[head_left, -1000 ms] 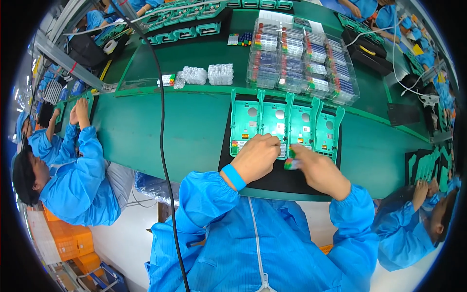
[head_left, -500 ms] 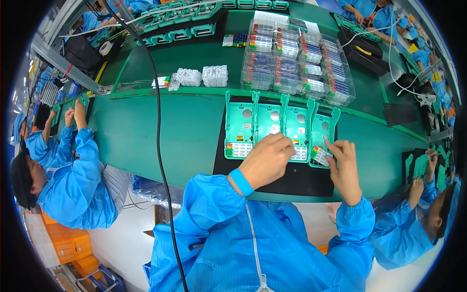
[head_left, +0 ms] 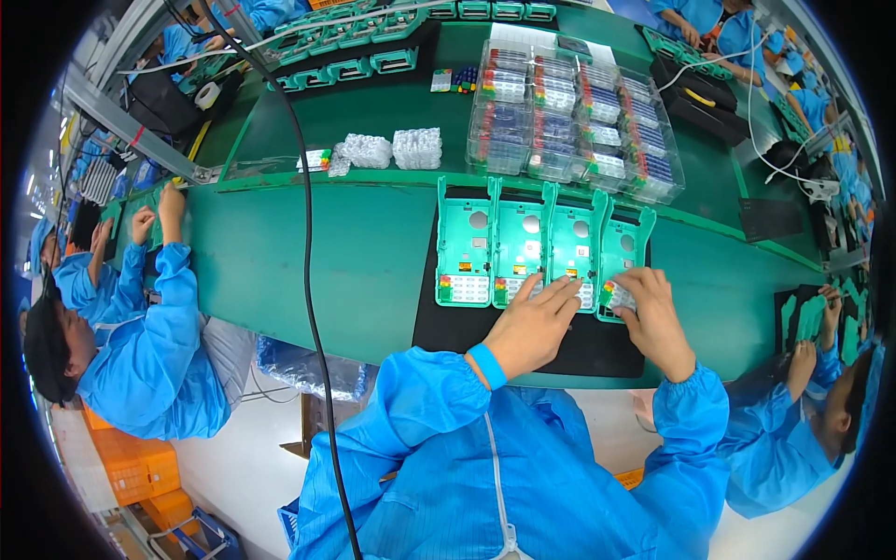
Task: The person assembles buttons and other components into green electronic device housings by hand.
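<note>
Four-sided green plastic housings, several in a row, lie open on a black mat (head_left: 448,329). White keypads with coloured keys fill their lower ends; one keypad (head_left: 464,288) sits in the leftmost housing (head_left: 464,245). My left hand (head_left: 534,329) lies with fingers stretched over the lower end of the third housing (head_left: 571,245), touching its keypad and holding nothing visible. At the rightmost housing (head_left: 620,233), my right hand (head_left: 661,322) has thumb and fingers closed on another keypad (head_left: 618,295), which lies in the lower end and is partly hidden by the fingers.
Clear plastic trays (head_left: 574,117) of stacked keypads stand beyond the green ledge (head_left: 373,178). Left of them are stacked clear blister packs (head_left: 416,148) and a loose keypad (head_left: 315,160). A black cable (head_left: 309,233) hangs across the view. Co-workers (head_left: 140,345) sit on both sides.
My left hand has come down and flattened, its fingers spreading over the third housing's lower end. My right fingers have closed in over the rightmost keypad, which was tilted and now lies straighter.
</note>
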`<state>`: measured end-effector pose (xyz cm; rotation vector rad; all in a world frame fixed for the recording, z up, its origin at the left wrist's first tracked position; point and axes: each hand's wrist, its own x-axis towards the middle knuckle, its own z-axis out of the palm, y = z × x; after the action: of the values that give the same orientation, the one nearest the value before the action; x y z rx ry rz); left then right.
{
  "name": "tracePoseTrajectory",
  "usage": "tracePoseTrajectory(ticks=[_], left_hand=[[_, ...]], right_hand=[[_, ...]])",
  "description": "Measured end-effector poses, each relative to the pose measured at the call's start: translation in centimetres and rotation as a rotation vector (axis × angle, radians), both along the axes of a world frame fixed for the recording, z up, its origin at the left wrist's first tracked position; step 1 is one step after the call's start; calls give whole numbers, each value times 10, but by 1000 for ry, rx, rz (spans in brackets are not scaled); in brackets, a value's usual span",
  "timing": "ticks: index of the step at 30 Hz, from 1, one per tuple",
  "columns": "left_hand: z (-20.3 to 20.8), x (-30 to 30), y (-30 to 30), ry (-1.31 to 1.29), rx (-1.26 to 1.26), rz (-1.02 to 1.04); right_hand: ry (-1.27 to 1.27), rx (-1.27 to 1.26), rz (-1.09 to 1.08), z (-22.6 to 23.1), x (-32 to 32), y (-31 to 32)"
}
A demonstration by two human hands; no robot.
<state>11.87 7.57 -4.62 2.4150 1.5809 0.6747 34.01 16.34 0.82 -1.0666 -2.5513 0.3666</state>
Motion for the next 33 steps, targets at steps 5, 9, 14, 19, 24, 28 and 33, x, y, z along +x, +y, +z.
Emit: tracePoseTrajectory(ticks=[5,9,14,19,24,28,33], left_hand=[[-5,0,-10,101,-22,20],[-7,0,-10,77,37,14],[-8,-1,-10,78,35,16],[-6,-2,-7,94,29,2],[-6,-3,-11,32,31,13],[-3,-39,-36,-329,73,106],[8,-110,-58,-335,185,475]], right_hand=[[60,-400,9,10,13,18],[-28,-302,96,12,10,13],[55,-31,-90,31,0,-10],[-51,-167,77,23,10,-19],[-137,-38,151,11,10,-22],[22,-27,-74,26,13,-18],[-280,-19,183,26,2,-9]])
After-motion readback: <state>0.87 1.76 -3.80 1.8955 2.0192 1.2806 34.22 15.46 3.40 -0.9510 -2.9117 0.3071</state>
